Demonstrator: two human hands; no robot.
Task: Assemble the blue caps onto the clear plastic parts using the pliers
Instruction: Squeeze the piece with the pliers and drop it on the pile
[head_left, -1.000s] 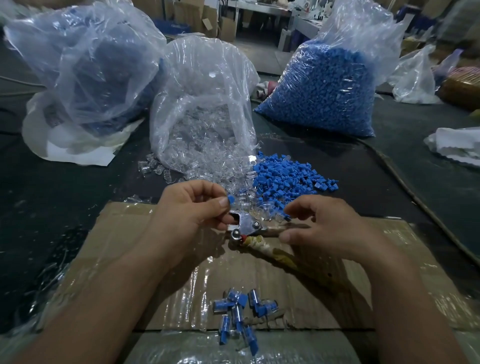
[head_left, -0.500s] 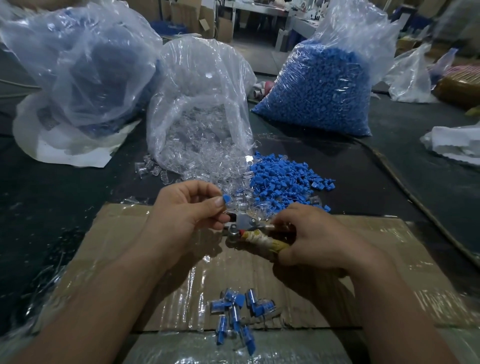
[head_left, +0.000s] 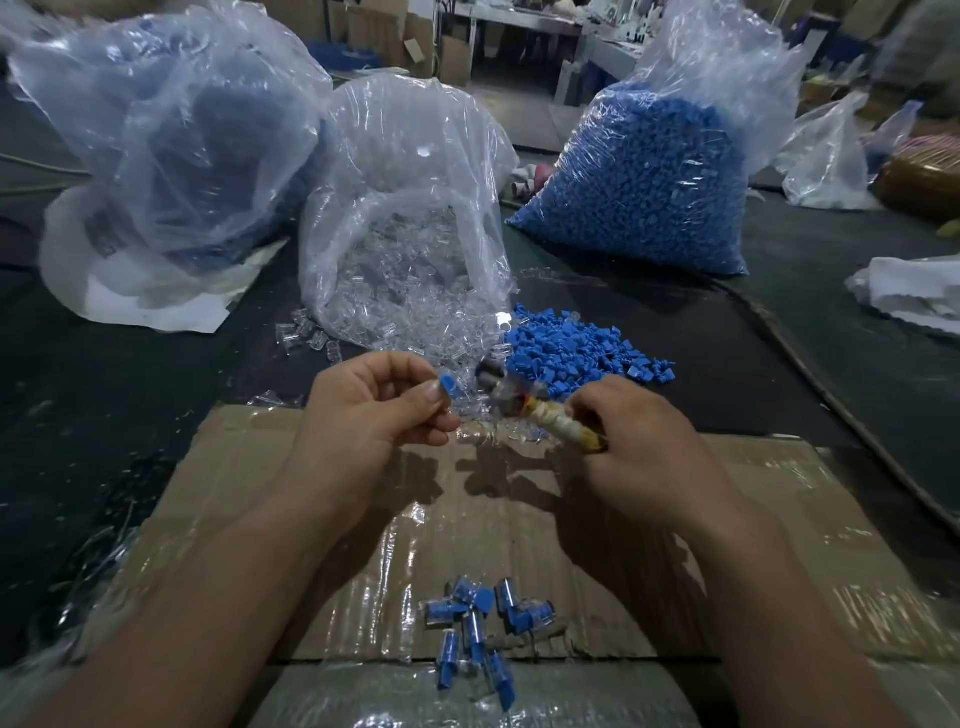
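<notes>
Showing just past the thumb tip of the left hand (head_left: 371, 410), a blue cap (head_left: 448, 385) is pinched between thumb and curled fingers and held above the far edge of the cardboard (head_left: 467, 525); whether a clear piece is gripped beneath it cannot be told. Just beside it to the right, the pliers (head_left: 543, 415) are clenched in the right hand (head_left: 641, 449), whose fingers are wrapped round handles bound in yellowish tape. The metal head is blurred, so how its jaws stand cannot be made out, and it is kept slightly apart from the cap. Behind the hands, a heap of loose blue caps (head_left: 576, 353) is spread on the dark table (head_left: 104, 395), touching the clear plastic parts (head_left: 410, 306) that are spilled from the mouth of an open transparent bag (head_left: 415, 156). Nearer the viewer, a small cluster of assembled pieces (head_left: 478, 623), clear bodies with blue caps fitted, is laid on the cardboard close to its near edge. The cardboard is covered in glossy tape or film. Farther back to the right, a full bag of blue caps (head_left: 660, 176) is stood upright, and to the left a large cloudy bag (head_left: 166, 124) with dark blue contents is set on white plastic sheeting. A crumpled white bag (head_left: 914, 291) is seen at the right edge.
</notes>
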